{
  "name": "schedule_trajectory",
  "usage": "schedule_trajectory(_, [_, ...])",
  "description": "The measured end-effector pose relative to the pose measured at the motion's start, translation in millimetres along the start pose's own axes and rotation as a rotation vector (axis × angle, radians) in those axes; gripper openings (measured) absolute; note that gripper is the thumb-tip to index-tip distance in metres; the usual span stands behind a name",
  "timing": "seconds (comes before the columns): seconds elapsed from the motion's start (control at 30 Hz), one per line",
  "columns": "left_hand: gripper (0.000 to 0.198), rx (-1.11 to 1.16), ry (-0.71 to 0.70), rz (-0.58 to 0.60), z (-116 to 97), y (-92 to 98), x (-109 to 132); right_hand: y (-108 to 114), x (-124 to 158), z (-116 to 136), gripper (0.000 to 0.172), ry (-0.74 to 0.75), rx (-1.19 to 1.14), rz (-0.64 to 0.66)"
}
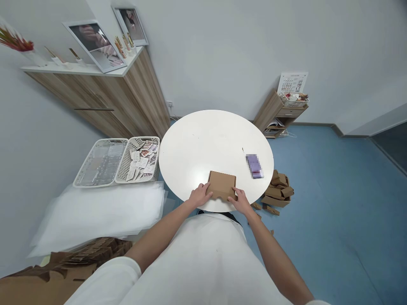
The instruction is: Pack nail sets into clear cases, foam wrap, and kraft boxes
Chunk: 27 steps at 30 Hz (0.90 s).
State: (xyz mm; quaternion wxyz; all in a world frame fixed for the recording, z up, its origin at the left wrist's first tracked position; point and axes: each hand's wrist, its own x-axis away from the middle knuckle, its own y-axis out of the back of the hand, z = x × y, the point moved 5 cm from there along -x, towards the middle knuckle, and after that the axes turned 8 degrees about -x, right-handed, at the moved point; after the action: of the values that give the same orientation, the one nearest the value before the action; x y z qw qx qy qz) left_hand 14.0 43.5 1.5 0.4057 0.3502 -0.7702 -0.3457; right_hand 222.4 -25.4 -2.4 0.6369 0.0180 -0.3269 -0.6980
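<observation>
A small brown cardboard box (pixel 221 184) lies near the front edge of the round white table (pixel 210 131), with its lid panel facing up and a notched flap toward me. My left hand (pixel 200 195) grips its left side, fingers along the edge and thumb at the near left corner. On the opposite side, my right hand (pixel 241 201) holds the near right corner between thumb and fingers. What is inside the box, if anything, is hidden. A pixelated purple item (pixel 254 166) lies farther right on the table, with a small dark object (pixel 243 149) just beyond it.
Two white baskets (pixel 119 168) with packets and cards stand at my left, above a stack of translucent sheets (pixel 101 212). Flat brown cardboard (pixel 51 284) lies at the lower left. Several small boxes (pixel 278 190) are piled on the floor at right. Behind stand a wooden cabinet (pixel 140 93) and shelf (pixel 267 108).
</observation>
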Motion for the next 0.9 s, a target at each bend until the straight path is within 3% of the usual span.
schedule_trajectory(0.2, [0.057,-0.076,-0.047,-0.088,2.1,1.0,3.0,-0.1,2.8,-4.8,0.067,0.037,0.01,0.028])
schedule_trajectory(0.37, [0.063,0.068,-0.055,-0.121,6.4,6.5,3.9,5.6,7.7,-7.3,0.063,0.064,0.033,-0.057])
schedule_trajectory(0.5, [0.061,0.211,-0.138,-0.093,-0.1,7.9,4.5,-0.8,10.1,-5.7,0.068,0.072,0.028,-0.014])
schedule_trajectory(0.73, [0.077,0.301,-0.166,-0.198,-5.5,20.3,8.0,10.0,7.2,10.2,0.072,0.134,-0.073,-0.06])
schedule_trajectory(0.9, [0.052,0.336,-0.118,-0.239,-4.6,29.4,0.0,24.0,0.3,24.3,0.057,0.142,-0.146,-0.105])
